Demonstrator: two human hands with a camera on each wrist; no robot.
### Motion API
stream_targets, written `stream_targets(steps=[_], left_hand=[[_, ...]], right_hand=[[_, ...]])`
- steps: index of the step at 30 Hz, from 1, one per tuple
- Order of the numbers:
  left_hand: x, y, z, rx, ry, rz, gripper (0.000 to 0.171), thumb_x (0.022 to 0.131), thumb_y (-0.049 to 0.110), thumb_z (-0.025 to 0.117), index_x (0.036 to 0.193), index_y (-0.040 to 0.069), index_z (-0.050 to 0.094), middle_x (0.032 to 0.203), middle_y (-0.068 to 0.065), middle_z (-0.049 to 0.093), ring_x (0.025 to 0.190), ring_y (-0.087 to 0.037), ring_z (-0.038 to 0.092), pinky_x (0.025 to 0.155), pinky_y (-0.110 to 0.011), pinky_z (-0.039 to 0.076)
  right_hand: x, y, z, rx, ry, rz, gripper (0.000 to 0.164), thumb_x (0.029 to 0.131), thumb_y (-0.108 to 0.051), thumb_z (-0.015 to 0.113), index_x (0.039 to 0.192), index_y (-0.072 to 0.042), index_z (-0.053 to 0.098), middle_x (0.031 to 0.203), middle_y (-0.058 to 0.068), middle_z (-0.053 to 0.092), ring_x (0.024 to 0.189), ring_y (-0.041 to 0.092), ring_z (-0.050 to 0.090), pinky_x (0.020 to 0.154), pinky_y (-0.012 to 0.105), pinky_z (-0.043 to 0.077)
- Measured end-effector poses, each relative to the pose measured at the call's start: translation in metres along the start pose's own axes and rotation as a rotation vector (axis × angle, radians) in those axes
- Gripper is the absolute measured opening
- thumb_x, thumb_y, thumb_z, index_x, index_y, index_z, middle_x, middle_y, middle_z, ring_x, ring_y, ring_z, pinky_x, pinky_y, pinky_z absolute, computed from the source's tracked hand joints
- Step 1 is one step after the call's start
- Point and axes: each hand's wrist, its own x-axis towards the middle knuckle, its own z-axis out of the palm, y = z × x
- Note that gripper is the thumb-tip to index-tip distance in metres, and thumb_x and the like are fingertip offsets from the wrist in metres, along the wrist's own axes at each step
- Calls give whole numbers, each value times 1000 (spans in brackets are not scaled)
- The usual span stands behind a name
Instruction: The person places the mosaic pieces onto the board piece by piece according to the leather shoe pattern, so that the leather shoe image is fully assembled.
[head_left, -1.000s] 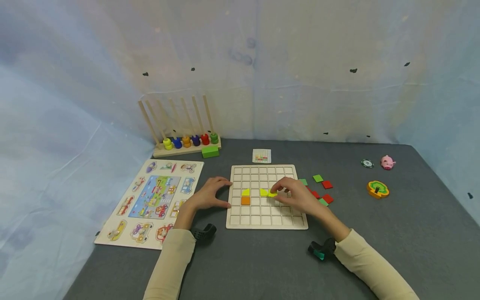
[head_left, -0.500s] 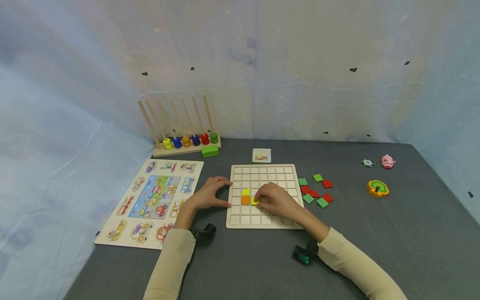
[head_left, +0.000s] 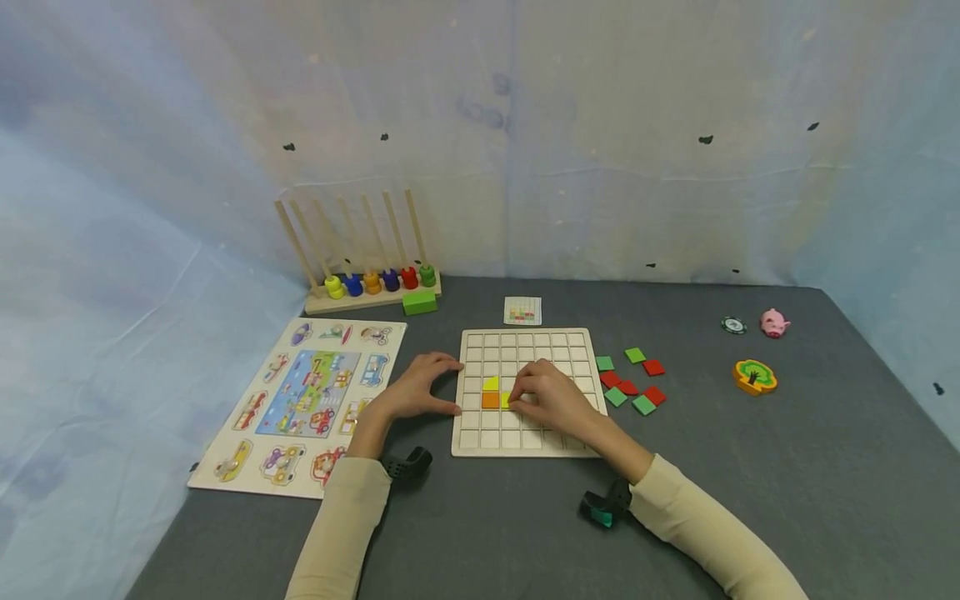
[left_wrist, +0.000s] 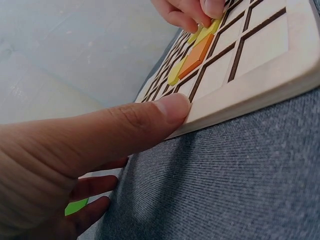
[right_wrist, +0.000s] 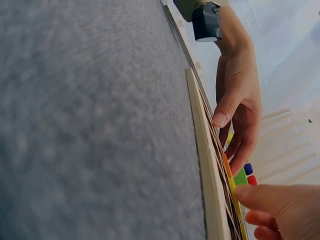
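A square wooden grid board (head_left: 480,440) lies in front of me. The left hand (head_left: 416,389) rests its thumb and fingertips on the board's left edge, fingers spread; its thumb also shows on the rim in the left wrist view. The right hand (head_left: 553,402) is over the middle of the board, thumb and fingertips pinching a yellow tile (left_wrist: 207,32) in a cell just right of an orange square tile (head_left: 491,401). A yellow piece with a curved side (head_left: 491,383) sits in the cell behind the orange one. The right hand partly covers its tile.
Loose red and green tiles (head_left: 616,397) lie right of the board; a small pattern card (head_left: 522,311) is behind it. On the left are a picture puzzle (head_left: 308,393), a peg stacker (head_left: 371,298) and a green block (head_left: 419,302). A toy tree (head_left: 754,377), pig (head_left: 774,323) and chip (head_left: 733,326) stand right.
The right hand has moved left across the board with a yellow tile, to the cell beside the orange tile, and stays there over the last half second. The left hand has not moved.
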Motion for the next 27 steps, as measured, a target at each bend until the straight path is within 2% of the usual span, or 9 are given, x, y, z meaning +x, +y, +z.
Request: stream_targets(steps=[3,7,10,16,22,27], left_hand=[[-1,0,1,1,-3,-6,70,76,37,77,135,13,49,140,-10,39,131,-30,27,107,-52,24],[-1,-1,1,1,-4,-8,70,76,37,76,135,13,48,141,-10,38,132,-30,27,107,-52,24],[-1,-1,2,0,-2,-5,70,76,36,77,135,13,49,141,-10,38,132,-30,27,107,-51,24],[0,0,1,4,2,-1,69,75,37,77,134,13,49,140,-10,39,131,-30,27,107,-51,24],[0,1,0,4,1,-3,70,75,37,77,134,13,49,140,-10,39,131,-30,27,107,-51,24],[0,0,0,2,-1,-11,70,75,37,77,134,13,49,140,-10,38,132,-30,27,107,-51,24]], right_hand=[[0,1,-3,13,-33,17,7,78,-17,76,84,-13,72,91,1,62,85,15,50,74,31,45],[-3,7,-11,79,-75,78,23,80,-21,74,99,-9,69,100,4,60,91,19,54,78,33,46],[-7,15,-21,126,-69,105,30,81,-21,73,106,-7,65,105,5,59,90,22,56,76,35,47],[-23,36,-47,143,-18,129,26,83,-15,71,106,-4,64,105,8,59,84,24,56,69,37,48],[-44,57,-70,83,38,166,22,82,-8,71,102,-3,66,99,11,60,79,23,56,62,34,48],[-58,72,-81,43,57,204,24,82,-5,70,105,-2,65,99,12,61,81,25,57,65,41,49]])
